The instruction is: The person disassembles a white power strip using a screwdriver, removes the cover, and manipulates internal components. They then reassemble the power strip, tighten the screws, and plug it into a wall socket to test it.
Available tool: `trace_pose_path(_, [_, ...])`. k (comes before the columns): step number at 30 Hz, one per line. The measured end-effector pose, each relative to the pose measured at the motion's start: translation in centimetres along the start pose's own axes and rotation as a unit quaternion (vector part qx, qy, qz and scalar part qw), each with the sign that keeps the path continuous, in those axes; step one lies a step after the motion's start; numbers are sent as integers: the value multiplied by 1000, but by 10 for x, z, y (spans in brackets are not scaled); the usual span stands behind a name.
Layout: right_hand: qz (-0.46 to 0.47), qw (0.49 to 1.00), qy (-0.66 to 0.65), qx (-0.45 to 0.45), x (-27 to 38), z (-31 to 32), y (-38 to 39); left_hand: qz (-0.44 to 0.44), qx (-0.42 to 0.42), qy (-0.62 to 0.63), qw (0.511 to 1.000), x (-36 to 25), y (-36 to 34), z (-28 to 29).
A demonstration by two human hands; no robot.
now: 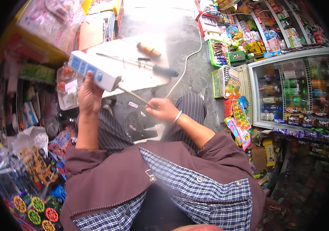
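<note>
My left hand [90,94] grips a white power strip [109,79] with blue socket faces, holding it tilted over my lap. From the strip's near right end a pale cord [133,93] runs to my right hand [161,109], whose fingers are closed around it. A screwdriver with a dark blue handle [165,71] lies on a white board [128,50] in front of me. Beyond it on the board rests another tool with an orange handle [149,49]. Small dark pieces lie near the screwdriver shaft.
A white cable [189,57] trails over the grey floor toward the upper right. On the right stand a glass-door drinks cooler [253,84] and shelves of packaged snacks [253,36]. Boxed toys and toy cars with coloured wheels [38,204] crowd the left side.
</note>
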State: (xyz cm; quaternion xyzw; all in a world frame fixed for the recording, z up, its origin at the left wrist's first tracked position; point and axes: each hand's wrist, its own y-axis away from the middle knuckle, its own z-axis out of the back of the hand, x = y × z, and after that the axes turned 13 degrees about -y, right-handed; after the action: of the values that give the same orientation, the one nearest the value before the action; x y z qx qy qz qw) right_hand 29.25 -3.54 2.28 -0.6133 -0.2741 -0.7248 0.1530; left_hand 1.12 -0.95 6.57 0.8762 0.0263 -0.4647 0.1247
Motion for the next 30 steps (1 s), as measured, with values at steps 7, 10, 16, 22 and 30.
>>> trace_pose_path(7, [30,999,27,-29,-6,104,-6,32,62,2,998,-31,-57,-87])
trace_pose_path(10, [13,995,14,-95,5,138,-1,13,35,-35,999,-28,-88,-133])
trace_pose_path(16, [-63,989,-67,-112,69,193,53,90,143,10,986,-39,-98,-246])
trace_pose_path(22, [-78,985,-145,-43,172,298,133,179,211,-7,961,-48,-82,-423])
trace_pose_path(30, [24,907,-417,52,305,429,206,195,331,-12,923,-81,-67,-615])
